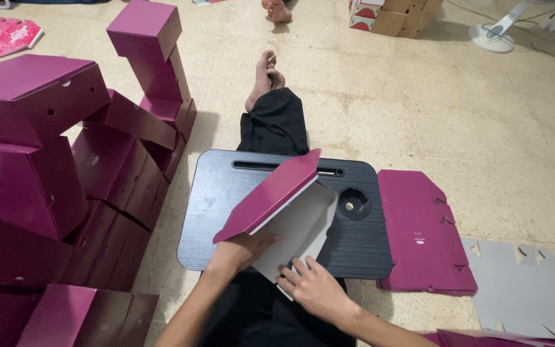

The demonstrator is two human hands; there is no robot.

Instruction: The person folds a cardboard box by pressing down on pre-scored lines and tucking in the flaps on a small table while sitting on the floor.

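A half-folded cardboard box (271, 189), magenta outside and grey-white inside, is tilted up over a black lap tray (367, 247). My left hand (242, 247) grips the box from below, under its raised magenta panel. My right hand (313, 286) presses flat with spread fingers on the box's grey inner flap (303, 225) near the tray's front edge. The box's lower edge rests on the tray.
A pile of folded magenta boxes (52, 167) fills the left side. Flat magenta box blanks (422, 231) lie right of the tray, with a grey blank (528, 289) beyond. My legs stretch ahead; another person's foot (277, 9), cartons (393, 16) and a fan (496, 32) are far off.
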